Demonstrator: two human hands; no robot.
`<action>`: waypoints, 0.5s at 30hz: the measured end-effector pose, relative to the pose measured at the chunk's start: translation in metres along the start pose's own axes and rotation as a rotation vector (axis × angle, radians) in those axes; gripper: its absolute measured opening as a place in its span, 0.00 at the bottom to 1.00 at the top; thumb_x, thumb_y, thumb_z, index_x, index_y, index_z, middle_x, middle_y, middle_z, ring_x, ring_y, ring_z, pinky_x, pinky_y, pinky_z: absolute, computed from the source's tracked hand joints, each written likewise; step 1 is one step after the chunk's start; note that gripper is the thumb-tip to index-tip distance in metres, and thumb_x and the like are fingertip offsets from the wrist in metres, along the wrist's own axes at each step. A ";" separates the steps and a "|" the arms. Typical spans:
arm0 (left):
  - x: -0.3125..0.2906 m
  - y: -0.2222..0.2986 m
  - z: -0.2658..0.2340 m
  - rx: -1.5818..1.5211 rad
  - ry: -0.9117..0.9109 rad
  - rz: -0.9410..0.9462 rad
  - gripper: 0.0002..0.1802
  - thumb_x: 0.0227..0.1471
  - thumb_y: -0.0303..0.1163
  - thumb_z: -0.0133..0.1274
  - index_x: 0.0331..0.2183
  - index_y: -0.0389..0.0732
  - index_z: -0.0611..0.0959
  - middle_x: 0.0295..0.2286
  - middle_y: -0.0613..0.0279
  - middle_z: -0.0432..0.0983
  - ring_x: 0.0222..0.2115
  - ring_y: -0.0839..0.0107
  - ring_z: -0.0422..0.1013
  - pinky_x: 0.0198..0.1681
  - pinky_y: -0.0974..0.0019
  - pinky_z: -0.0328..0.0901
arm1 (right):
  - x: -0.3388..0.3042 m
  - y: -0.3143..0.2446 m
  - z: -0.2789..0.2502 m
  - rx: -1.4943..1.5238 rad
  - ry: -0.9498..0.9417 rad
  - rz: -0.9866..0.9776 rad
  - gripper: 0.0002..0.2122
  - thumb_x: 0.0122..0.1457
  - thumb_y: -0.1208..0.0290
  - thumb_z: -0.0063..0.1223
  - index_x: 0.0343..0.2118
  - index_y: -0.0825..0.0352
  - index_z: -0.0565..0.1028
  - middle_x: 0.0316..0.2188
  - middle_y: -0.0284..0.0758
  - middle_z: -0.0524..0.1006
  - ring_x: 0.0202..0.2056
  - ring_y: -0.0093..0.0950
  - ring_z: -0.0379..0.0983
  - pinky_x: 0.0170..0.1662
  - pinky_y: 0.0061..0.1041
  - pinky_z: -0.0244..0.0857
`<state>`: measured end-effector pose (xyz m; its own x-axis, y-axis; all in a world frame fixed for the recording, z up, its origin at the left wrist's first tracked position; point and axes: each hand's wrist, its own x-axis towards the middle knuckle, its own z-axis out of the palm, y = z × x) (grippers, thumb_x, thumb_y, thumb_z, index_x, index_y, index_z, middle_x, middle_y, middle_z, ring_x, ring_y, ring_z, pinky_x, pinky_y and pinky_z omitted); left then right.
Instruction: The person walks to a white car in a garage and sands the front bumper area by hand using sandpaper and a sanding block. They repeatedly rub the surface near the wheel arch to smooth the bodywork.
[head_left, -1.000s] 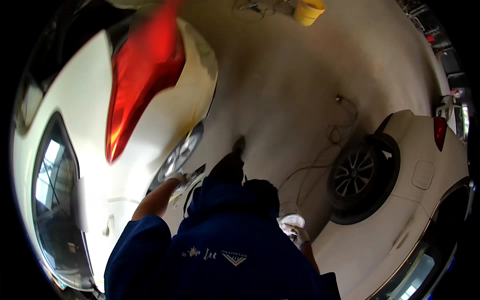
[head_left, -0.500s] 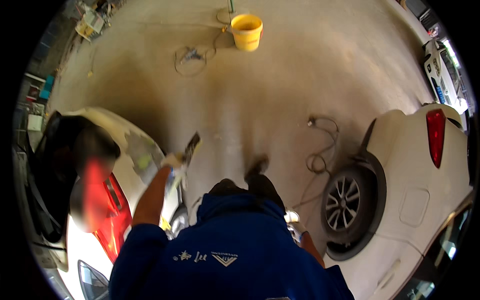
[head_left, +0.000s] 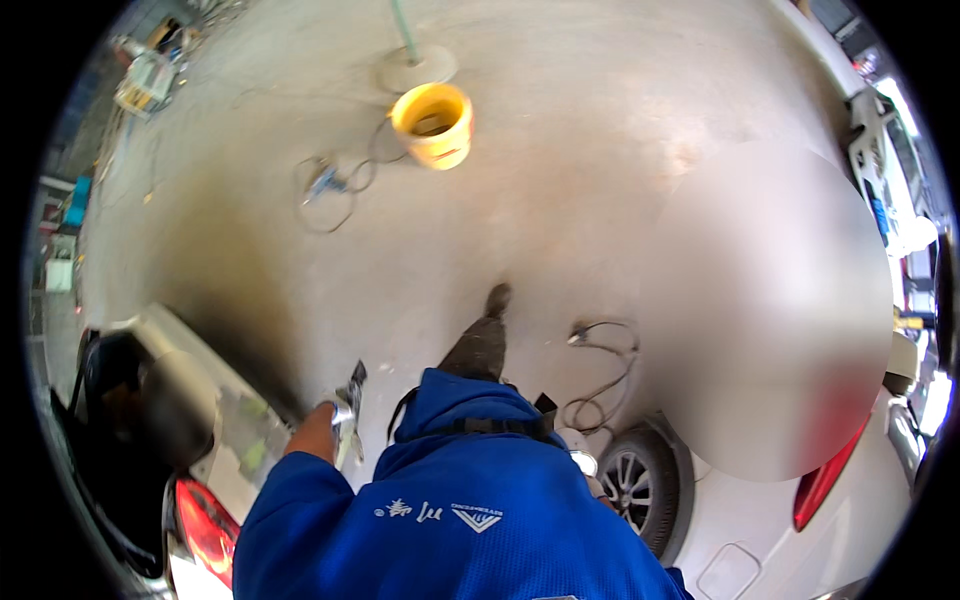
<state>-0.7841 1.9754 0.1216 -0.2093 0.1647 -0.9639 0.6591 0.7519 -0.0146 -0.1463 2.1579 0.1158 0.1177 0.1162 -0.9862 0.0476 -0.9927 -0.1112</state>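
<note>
Low on my left side, my left hand [head_left: 338,408] is closed around a flat scraper [head_left: 357,376]; its dark end points forward, and pale green-yellow parts hang below the fingers. Motion and distance blur its details. At my right hip, a round tin [head_left: 584,462] with a shiny rim shows beside my blue jacket. My right hand [head_left: 602,490] is at the tin, mostly hidden by my body, so its fingers cannot be made out. On the left, the nearest car panel [head_left: 245,420] carries grey and greenish filler patches.
Ahead on the concrete floor stand a yellow bucket [head_left: 433,128] and a round-based green pole [head_left: 415,68]. A hose with a blue-grey tool [head_left: 325,183] lies left of them. Another cable [head_left: 605,350] curls near the right car's wheel [head_left: 637,485]. A blurred patch covers part of that car.
I have stepped forward and my view has turned; the bucket now appears nearer and further left. The left car slid back toward the lower left. My left hand keeps the scraper.
</note>
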 end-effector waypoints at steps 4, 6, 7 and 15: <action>0.067 0.168 -0.226 -0.026 0.296 0.029 0.28 0.46 0.37 0.51 0.51 0.41 0.73 0.46 0.39 0.72 0.49 0.48 0.69 0.52 0.55 0.64 | -0.032 -0.144 0.005 -0.232 -0.060 -0.094 0.05 0.58 0.73 0.47 0.36 0.65 0.70 0.22 0.30 0.68 0.14 0.21 0.57 0.14 0.20 0.48; 0.045 0.308 -0.346 -0.063 0.551 0.139 0.28 0.44 0.36 0.55 0.46 0.30 0.75 0.43 0.36 0.73 0.45 0.47 0.72 0.49 0.56 0.67 | -0.029 -0.168 -0.012 -0.184 0.061 -0.108 0.08 0.57 0.68 0.49 0.34 0.68 0.74 0.24 0.33 0.72 0.18 0.24 0.64 0.20 0.25 0.57; 0.037 0.354 -0.396 -0.124 0.640 0.205 0.29 0.42 0.36 0.57 0.46 0.30 0.75 0.43 0.36 0.74 0.45 0.48 0.72 0.49 0.56 0.66 | -0.026 -0.198 -0.009 -0.227 0.078 -0.139 0.12 0.57 0.64 0.51 0.31 0.71 0.77 0.25 0.35 0.76 0.23 0.27 0.71 0.26 0.30 0.64; 0.013 0.691 -0.597 0.144 0.783 0.409 0.42 0.38 0.52 0.56 0.47 0.25 0.74 0.44 0.33 0.72 0.48 0.51 0.71 0.51 0.59 0.66 | 0.061 -0.406 -0.035 -0.031 -0.008 -0.007 0.10 0.55 0.66 0.57 0.38 0.62 0.74 0.26 0.31 0.73 0.23 0.24 0.69 0.21 0.25 0.63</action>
<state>-0.7627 2.8786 0.2582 -0.3362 0.8307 -0.4437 0.8637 0.4598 0.2065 -0.1232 2.5689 0.1048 0.1093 0.1225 -0.9864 0.0793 -0.9903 -0.1142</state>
